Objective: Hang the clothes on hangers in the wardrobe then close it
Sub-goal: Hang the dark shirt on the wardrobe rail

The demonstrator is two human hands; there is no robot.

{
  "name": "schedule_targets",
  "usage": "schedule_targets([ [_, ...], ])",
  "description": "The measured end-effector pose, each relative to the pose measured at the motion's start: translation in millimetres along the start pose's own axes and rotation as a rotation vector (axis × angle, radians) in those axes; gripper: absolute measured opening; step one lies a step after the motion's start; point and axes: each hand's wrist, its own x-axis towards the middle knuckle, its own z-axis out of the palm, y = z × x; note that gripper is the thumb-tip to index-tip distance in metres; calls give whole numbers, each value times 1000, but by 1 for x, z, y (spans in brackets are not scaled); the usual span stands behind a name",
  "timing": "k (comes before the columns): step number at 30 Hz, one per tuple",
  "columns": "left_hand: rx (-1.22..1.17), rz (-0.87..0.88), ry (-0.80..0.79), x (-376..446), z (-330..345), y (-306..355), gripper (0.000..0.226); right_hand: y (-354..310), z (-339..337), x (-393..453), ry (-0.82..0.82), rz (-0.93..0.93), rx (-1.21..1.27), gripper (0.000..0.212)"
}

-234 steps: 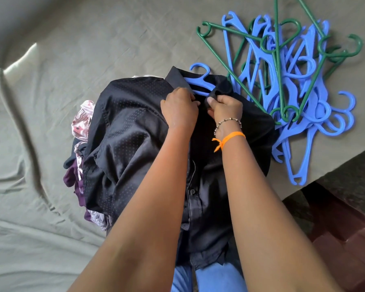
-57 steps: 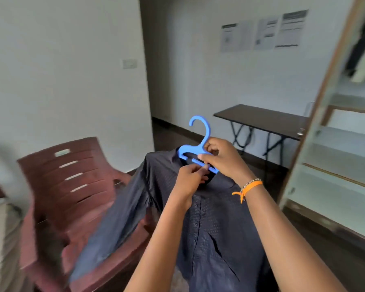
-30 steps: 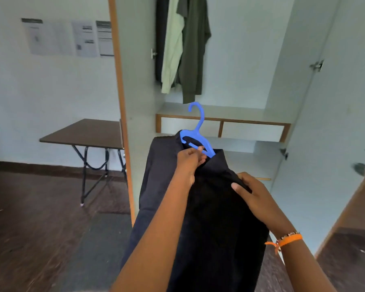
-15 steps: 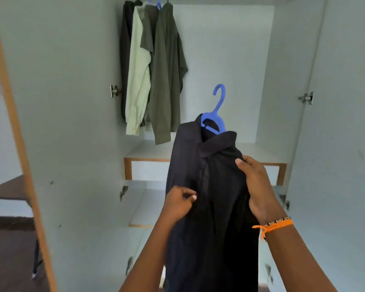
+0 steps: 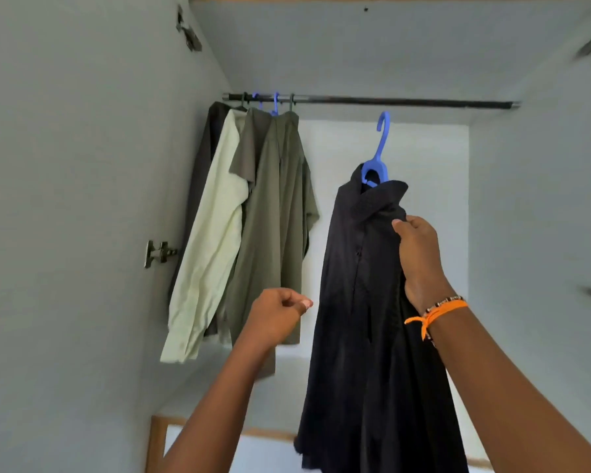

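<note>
Black shirt (image 5: 359, 302) on blue hanger (image 5: 377, 158); pale green shirt (image 5: 207, 254); olive shirts (image 5: 273, 213); orange wristband (image 5: 435, 312).

Right hand (image 5: 420, 261) holds black shirt (image 5: 362, 319) on blue hanger (image 5: 377, 158) below rail (image 5: 406, 102)

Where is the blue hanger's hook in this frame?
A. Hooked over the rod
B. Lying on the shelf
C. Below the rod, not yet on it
C: the blue hanger carrying the black shirt shows its hook just under the rod, with a gap between.
</note>
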Motion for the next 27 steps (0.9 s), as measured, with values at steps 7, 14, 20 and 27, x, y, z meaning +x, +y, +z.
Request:
schedule_targets([
  [7, -38, 96, -61, 160, -2, -9, 13, 43, 55, 156, 68, -130, -23, 7],
  [14, -50, 238, -42, 287, 27, -3, 11, 54, 103, 299, 56, -294, -57, 10],
  [20, -4, 360, 79, 387, 38, 18, 11, 65, 150, 397, 19, -291, -45, 12],
  [27, 63, 443, 144, 469, 36, 37, 9, 75, 179, 478, 37, -364, -117, 8],
])
